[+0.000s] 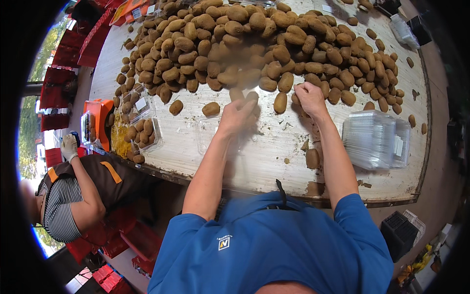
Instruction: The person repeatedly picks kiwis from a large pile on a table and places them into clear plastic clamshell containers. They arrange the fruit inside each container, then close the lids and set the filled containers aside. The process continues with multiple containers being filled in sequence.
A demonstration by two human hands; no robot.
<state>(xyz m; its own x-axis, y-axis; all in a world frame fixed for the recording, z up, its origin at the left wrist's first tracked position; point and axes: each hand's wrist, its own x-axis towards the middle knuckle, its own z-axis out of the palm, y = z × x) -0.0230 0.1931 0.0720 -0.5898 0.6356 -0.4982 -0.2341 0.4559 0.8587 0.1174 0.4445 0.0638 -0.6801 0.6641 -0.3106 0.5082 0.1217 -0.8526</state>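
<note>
A large heap of brown kiwifruit covers the far half of the white table. At its near edge, the fingers of my left hand meet a kiwifruit; a smudge on the lens blurs them, so the grip is unclear. My right hand is curled over another kiwifruit, which shows partly beside the fingers. Between my hands lies a loose kiwifruit. A transparent plastic clamshell sits beside my left wrist, partly hidden by the forearm.
Stacked clear clamshells stand right of my right forearm. A single kiwifruit lies inside that forearm. To the left are a filled clamshell, yellow shredded filling and an orange scale. A gloved co-worker sits at the left.
</note>
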